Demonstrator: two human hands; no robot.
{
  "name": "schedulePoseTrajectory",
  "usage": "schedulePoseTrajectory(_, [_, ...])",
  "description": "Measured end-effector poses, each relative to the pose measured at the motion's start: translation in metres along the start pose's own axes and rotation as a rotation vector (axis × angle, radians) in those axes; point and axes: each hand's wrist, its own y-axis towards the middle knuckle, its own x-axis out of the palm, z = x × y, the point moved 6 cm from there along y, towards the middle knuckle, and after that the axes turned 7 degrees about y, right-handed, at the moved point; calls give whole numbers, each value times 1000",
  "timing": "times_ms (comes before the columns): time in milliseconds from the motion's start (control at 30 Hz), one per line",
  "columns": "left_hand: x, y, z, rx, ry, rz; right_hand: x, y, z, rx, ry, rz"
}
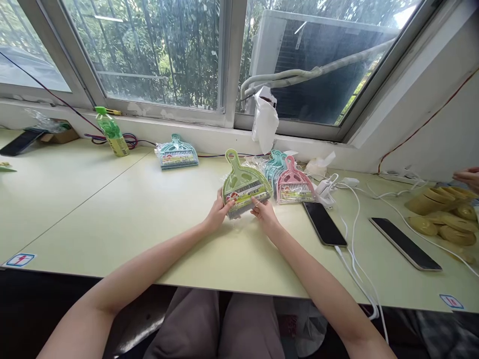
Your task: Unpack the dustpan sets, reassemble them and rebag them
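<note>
Between my hands is a green mini dustpan and brush set (245, 182) in clear wrapping, tilted with its looped handle up. My left hand (218, 212) grips its lower left edge. At its lower right, my right hand (265, 214) pinches the edge, thumb on the printed label. Just right of it, a pink dustpan set (294, 182) stands in front of several blue dustpan sets (274, 162), all wrapped. Another blue dustpan set (177, 152) lies farther back on the left.
On the table (123, 214) are a green-capped bottle (112, 132), a black phone (325, 223) on a white cable (355, 214) and a second phone (405, 243). Yellow items (445, 219) lie far right, near another person's hand (467, 177). A white plastic bag (265, 122) hangs by the window.
</note>
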Motion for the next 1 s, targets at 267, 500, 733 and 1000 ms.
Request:
schedulePoseTrajectory(267, [1, 2, -2, -59, 11, 4, -3, 2, 1, 6, -4, 36])
schedulePoseTrajectory(500, [1, 5, -11, -142, 0, -60, -5, 2, 0, -29, -73, 90])
schedulePoseTrajectory(733, [-23, 20, -22, -243, -43, 22, -10, 10, -9, 131, -283, -5])
schedulePoseTrajectory(1000, [-79, 42, -32, -388, -137, 102, -13, 6, -64, -621, -1116, 106])
